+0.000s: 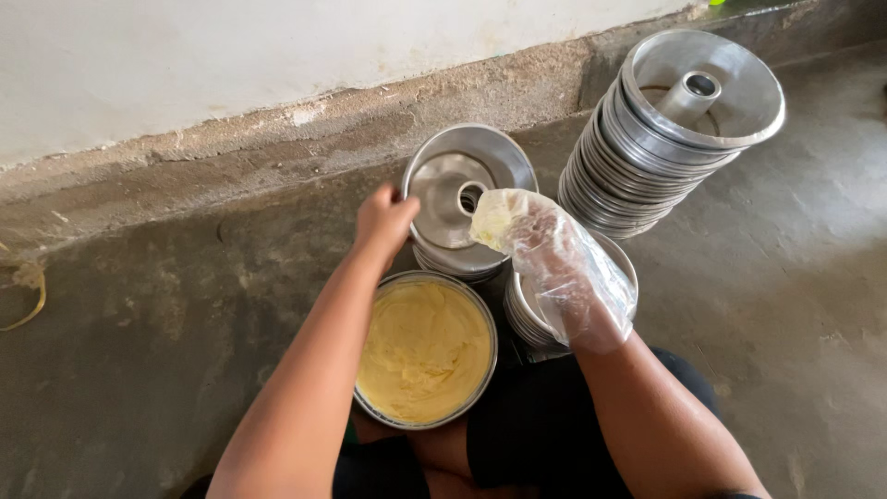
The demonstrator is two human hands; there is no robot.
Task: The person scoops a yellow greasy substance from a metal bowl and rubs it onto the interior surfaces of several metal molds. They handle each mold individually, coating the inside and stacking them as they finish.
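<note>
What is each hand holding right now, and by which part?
The left hand grips the top ring-shaped cake tin by its left rim. The gloved right hand holds no tin; yellowish grease coats its fingers.

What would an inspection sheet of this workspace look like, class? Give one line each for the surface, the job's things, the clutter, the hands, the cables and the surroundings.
Surface: bare grey concrete floor, stained and dusty.
Job's things: round tin of pale yellow fat by the person's lap; metal tube pan on a short stack; tall pan stack to the right; another pan stack under the right hand.
Clutter: yellowish loop at the left edge.
Hands: left hand bare, fingers on the tube pan's rim; right hand in a clear plastic glove, fat on its fingertips, raised over the pans.
Cables: nothing seen.
Surroundings: whitewashed wall with a rough base.
</note>
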